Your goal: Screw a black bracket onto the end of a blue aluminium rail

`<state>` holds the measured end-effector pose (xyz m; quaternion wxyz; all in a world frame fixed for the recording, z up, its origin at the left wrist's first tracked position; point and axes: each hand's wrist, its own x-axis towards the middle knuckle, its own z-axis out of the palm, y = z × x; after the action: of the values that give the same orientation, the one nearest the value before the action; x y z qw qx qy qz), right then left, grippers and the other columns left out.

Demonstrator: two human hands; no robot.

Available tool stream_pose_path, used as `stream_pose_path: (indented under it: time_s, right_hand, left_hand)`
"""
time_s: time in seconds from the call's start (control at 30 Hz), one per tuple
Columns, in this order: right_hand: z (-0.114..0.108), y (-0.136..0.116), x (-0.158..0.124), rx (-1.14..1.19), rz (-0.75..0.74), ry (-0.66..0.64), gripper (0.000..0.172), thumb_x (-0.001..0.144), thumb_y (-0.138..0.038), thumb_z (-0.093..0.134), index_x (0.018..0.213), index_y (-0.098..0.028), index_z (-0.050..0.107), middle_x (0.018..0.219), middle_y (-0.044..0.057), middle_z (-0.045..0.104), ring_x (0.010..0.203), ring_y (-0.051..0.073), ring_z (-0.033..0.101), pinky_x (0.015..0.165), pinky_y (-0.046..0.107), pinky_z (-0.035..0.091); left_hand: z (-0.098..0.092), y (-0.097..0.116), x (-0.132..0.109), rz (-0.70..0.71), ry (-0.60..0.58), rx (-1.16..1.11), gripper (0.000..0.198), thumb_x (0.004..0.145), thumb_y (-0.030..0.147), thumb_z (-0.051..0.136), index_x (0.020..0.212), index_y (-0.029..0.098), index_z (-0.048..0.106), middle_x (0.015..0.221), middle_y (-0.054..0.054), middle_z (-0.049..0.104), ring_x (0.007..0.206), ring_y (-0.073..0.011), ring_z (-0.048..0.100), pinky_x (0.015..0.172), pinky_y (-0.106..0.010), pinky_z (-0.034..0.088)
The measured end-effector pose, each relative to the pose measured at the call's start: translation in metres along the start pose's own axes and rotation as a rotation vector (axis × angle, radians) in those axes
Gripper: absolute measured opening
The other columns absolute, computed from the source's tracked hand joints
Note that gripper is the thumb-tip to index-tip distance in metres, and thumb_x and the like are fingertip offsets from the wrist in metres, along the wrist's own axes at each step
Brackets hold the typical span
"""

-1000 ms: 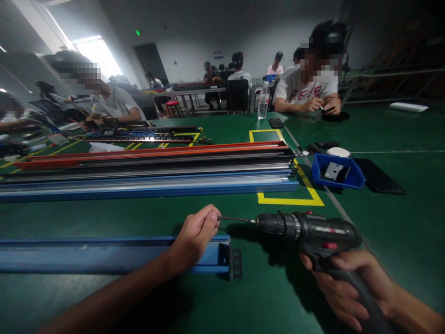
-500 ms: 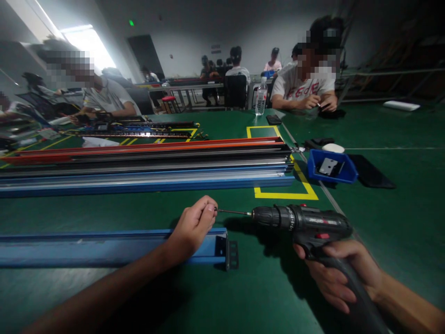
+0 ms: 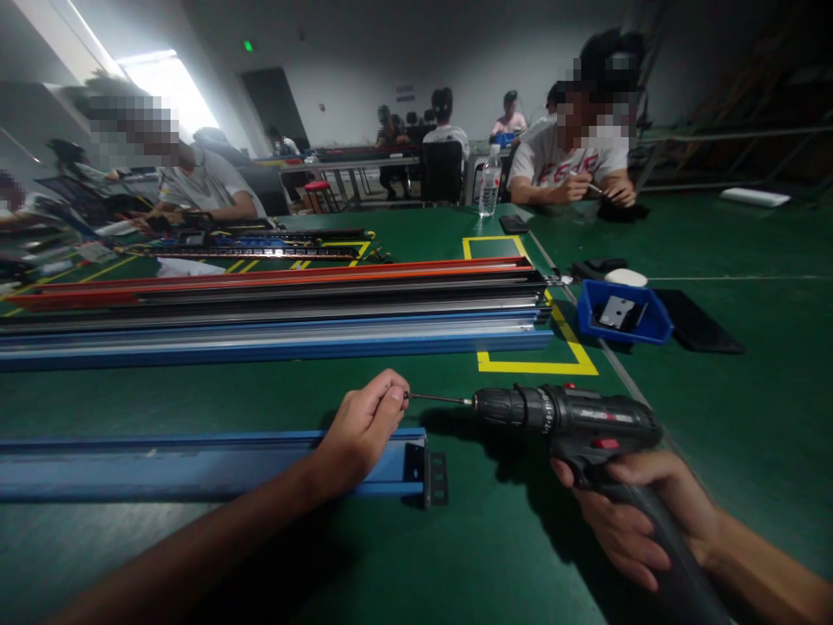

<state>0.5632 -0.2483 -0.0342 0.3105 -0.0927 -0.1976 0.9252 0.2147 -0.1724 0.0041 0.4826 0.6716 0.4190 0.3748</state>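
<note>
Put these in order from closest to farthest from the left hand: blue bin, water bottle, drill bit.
1. Drill bit: pinched by the left hand, sticking out of the drill in the right hand.
2. Blue bin: off to the right, mid-table.
3. Water bottle: far end of the table.

Worktop: a green surface [image 3: 455, 555] filled my feed from the near edge to the far seats.
Near strip: a blue rail [image 3: 195, 464] lay flat and lengthwise, with a black bracket [image 3: 437, 479] at its right end.
Middle: long rails [image 3: 292, 312] lay side by side, blue nearest me, then grey, black and orange-red.
Marking: a yellow tape outline [image 3: 534, 366] showed at the rails' right end.
Right: I saw a blue bin [image 3: 618, 334] just beyond the tape, with a black pad [image 3: 699, 323] just beside it.
Far side: a water bottle [image 3: 489, 180] stood upright and a dark phone [image 3: 514, 224] lay flat near it.
</note>
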Motion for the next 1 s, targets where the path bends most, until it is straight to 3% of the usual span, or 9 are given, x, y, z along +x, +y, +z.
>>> stream_pose_path:
  time_s: [0.3, 0.53, 0.63, 0.73, 0.8, 0.87, 1.0]
  right_hand:
    - [-0.001, -0.001, 0.001, -0.032, 0.023, 0.031, 0.038, 0.094, -0.037, 0.055, 0.119, -0.012, 0.068, 0.056, -0.006, 0.047, 0.037, 0.007, 0.040, 0.052, 0.025, 0.058]
    - [0.003, -0.003, -0.001, -0.065, 0.023, 0.071, 0.036, 0.092, -0.035, 0.057, 0.116, -0.011, 0.069, 0.055, -0.006, 0.048, 0.038, 0.008, 0.041, 0.050, 0.025, 0.057]
    - [0.004, -0.003, -0.003, -0.083, 0.015, 0.082, 0.034, 0.092, -0.035, 0.058, 0.115, -0.012, 0.069, 0.056, -0.006, 0.048, 0.038, 0.008, 0.041, 0.050, 0.025, 0.057]
    - [0.008, -0.008, -0.007, -0.112, -0.013, 0.113, 0.033, 0.091, -0.035, 0.058, 0.112, -0.012, 0.066, 0.055, -0.007, 0.048, 0.036, 0.006, 0.038, 0.048, 0.023, 0.054]
    - [0.013, -0.012, -0.010, -0.127, -0.021, 0.150, 0.032, 0.089, -0.039, 0.061, 0.109, -0.014, 0.064, 0.053, -0.009, 0.046, 0.034, 0.005, 0.035, 0.046, 0.021, 0.052]
    - [0.018, -0.017, -0.015, -0.142, -0.009, 0.203, 0.034, 0.085, -0.043, 0.067, 0.105, -0.017, 0.060, 0.050, -0.010, 0.045, 0.032, 0.005, 0.033, 0.044, 0.020, 0.049]
    - [0.018, -0.019, -0.024, -0.140, -0.025, 0.241, 0.037, 0.082, -0.048, 0.072, 0.101, -0.020, 0.056, 0.047, -0.013, 0.042, 0.030, 0.004, 0.028, 0.042, 0.019, 0.047]
  left_hand:
    - [-0.002, -0.004, -0.002, 0.068, 0.030, 0.266, 0.033, 0.109, 0.046, 0.037, 0.093, 0.020, 0.052, 0.068, 0.006, 0.043, 0.056, -0.0081, 0.040, 0.054, -0.023, 0.031]
    - [-0.003, 0.011, -0.002, 0.093, -0.001, 0.374, 0.036, 0.108, 0.045, 0.035, 0.092, 0.019, 0.055, 0.065, 0.006, 0.043, 0.057, -0.0103, 0.041, 0.058, -0.026, 0.033]
    - [-0.005, 0.014, 0.001, 0.084, -0.003, 0.310, 0.045, 0.108, 0.047, 0.028, 0.101, 0.018, 0.062, 0.068, 0.002, 0.053, 0.065, -0.0143, 0.050, 0.065, -0.029, 0.039]
    - [-0.007, 0.013, 0.002, 0.122, -0.011, 0.218, 0.055, 0.107, 0.046, 0.018, 0.111, 0.015, 0.064, 0.087, -0.006, 0.066, 0.087, -0.0204, 0.061, 0.082, -0.035, 0.047]
    - [-0.007, 0.015, 0.001, 0.151, -0.062, 0.225, 0.054, 0.106, 0.047, 0.020, 0.119, 0.015, 0.062, 0.105, -0.010, 0.068, 0.099, -0.0229, 0.063, 0.090, -0.039, 0.048]
    - [-0.006, 0.021, -0.004, 0.174, -0.170, 0.344, 0.052, 0.102, 0.054, 0.034, 0.128, 0.015, 0.058, 0.121, -0.014, 0.066, 0.110, -0.0264, 0.061, 0.097, -0.044, 0.048]
    - [0.002, 0.033, -0.014, 0.208, -0.452, 0.724, 0.089, 0.074, 0.066, 0.075, 0.143, 0.015, 0.051, 0.136, -0.017, 0.060, 0.124, -0.0361, 0.055, 0.109, -0.054, 0.043]
